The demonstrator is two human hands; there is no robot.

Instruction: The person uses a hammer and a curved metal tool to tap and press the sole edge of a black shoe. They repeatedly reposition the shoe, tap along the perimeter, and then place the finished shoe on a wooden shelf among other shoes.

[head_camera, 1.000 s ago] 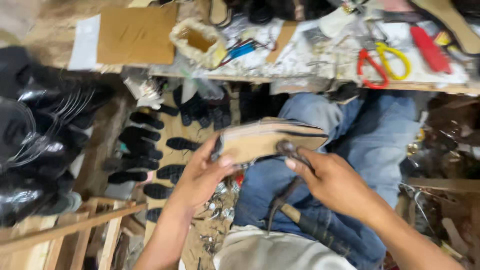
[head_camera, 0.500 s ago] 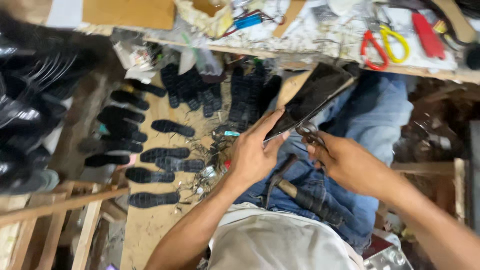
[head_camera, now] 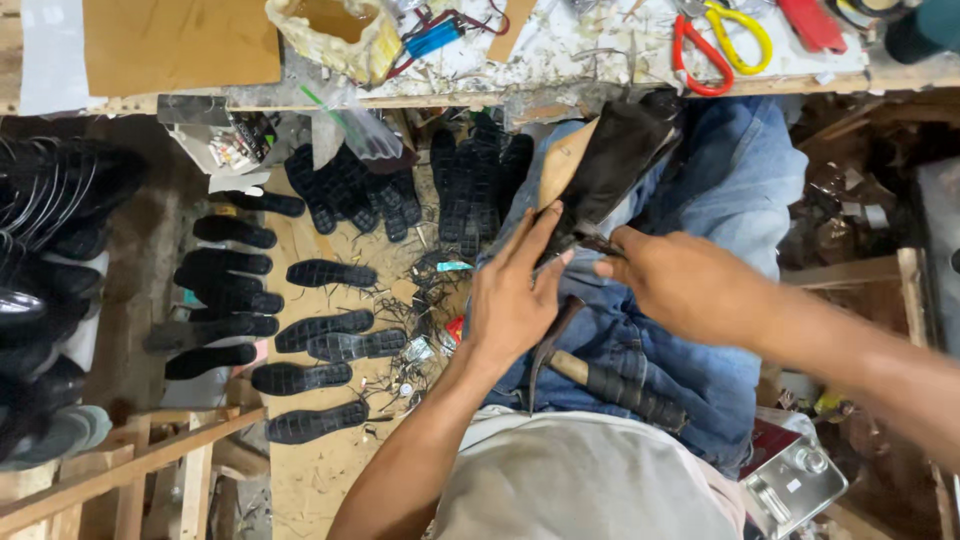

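Shoe upper (head_camera: 615, 165) slants far-right from both hands; left hand (head_camera: 515, 300) braces its near end, right hand (head_camera: 680, 285) pinches pincers (head_camera: 598, 243) there.

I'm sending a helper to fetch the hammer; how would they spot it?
Start at the person's lap in blue jeans, below the cluttered workbench. The hammer lies across the thigh, just under the left hand. Unlike the black soles on the floor, it has a curved metal head and a dark-wrapped wooden handle.
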